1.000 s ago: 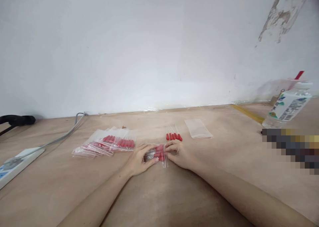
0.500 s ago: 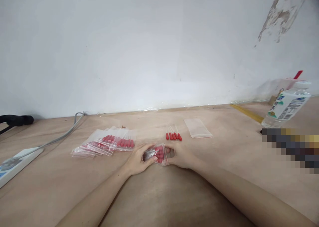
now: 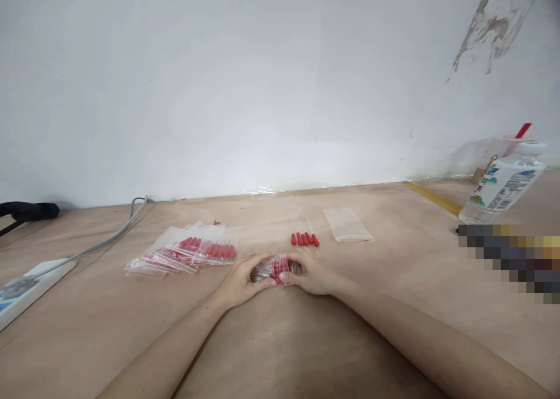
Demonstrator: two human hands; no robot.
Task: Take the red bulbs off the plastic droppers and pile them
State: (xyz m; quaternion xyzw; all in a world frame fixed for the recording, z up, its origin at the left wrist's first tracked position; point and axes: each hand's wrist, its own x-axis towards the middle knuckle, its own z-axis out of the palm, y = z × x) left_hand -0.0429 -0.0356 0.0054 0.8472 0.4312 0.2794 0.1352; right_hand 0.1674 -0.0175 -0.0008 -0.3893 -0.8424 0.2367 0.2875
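Between my two hands lies a small clear zip bag (image 3: pixel 280 265) holding droppers with red bulbs and thin clear stems. My left hand (image 3: pixel 242 281) grips its left part, thumb on the near edge and fingers on the far edge. At the zip end, my right hand (image 3: pixel 312 273) pinches the bag with curled thumb and fingers. Just beyond the hands, several loose red-bulbed droppers (image 3: pixel 305 239) lie side by side, stems pointing away. To the left is an overlapping pile of filled bags (image 3: pixel 175 253). Flat clear bags (image 3: pixel 347 224) lie to the right.
A plastic bottle (image 3: pixel 503 186) leans at the right, beside a yellow strip (image 3: pixel 433 198). At the left edge are a white power strip (image 3: pixel 39 282) with a grey cable (image 3: pixel 105 241) and a black object (image 3: pixel 30 211). A white wall (image 3: pixel 262 84) bounds the table's back.
My right thumb and fingers have moved slightly left and closed further on the bag's zip end. My left hand keeps nearly the same place.
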